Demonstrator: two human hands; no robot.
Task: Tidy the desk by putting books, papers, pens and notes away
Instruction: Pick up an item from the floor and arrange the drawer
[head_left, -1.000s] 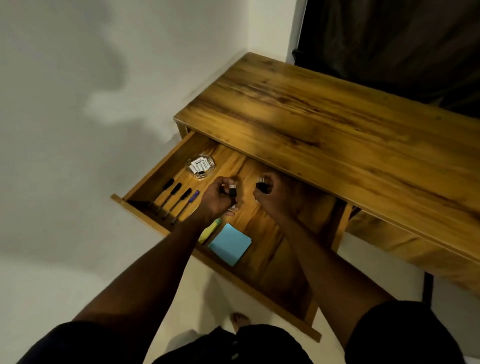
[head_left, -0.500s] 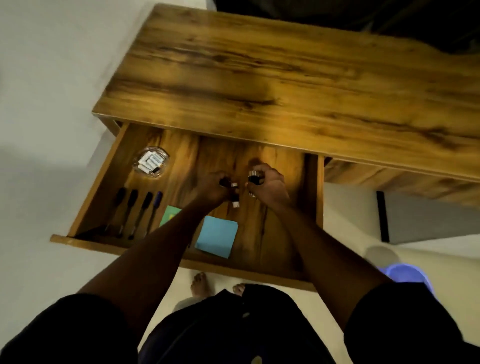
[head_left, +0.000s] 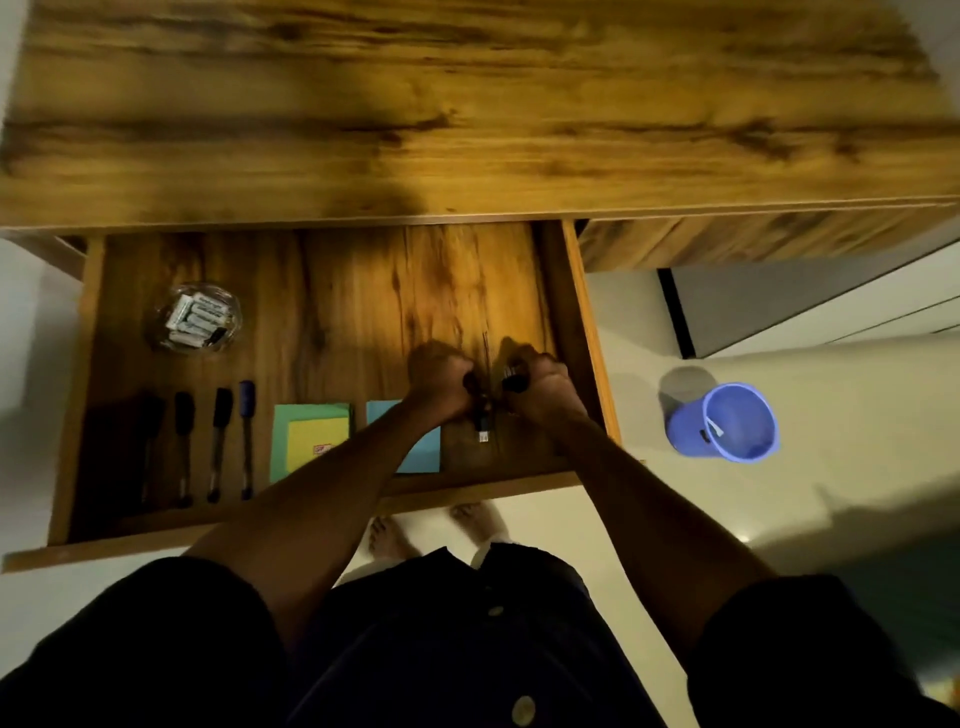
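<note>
Pens (head_left: 218, 431) sit sorted; left hand (head_left: 441, 387) and right hand (head_left: 545, 389) fingers pinch small dark pieces (head_left: 482, 422), perhaps clips; I'd lay them flat.

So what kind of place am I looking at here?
Probably a home study or bedroom corner: a wooden desk with its drawer pulled open, pens and sticky notes laid inside, and a small blue bin on the pale floor.

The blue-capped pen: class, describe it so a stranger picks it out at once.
Find the open drawer under the wooden desk. At its left, four pens lie side by side; the blue-capped pen is the rightmost, beside the green note pad. The other three caps are black.
</note>
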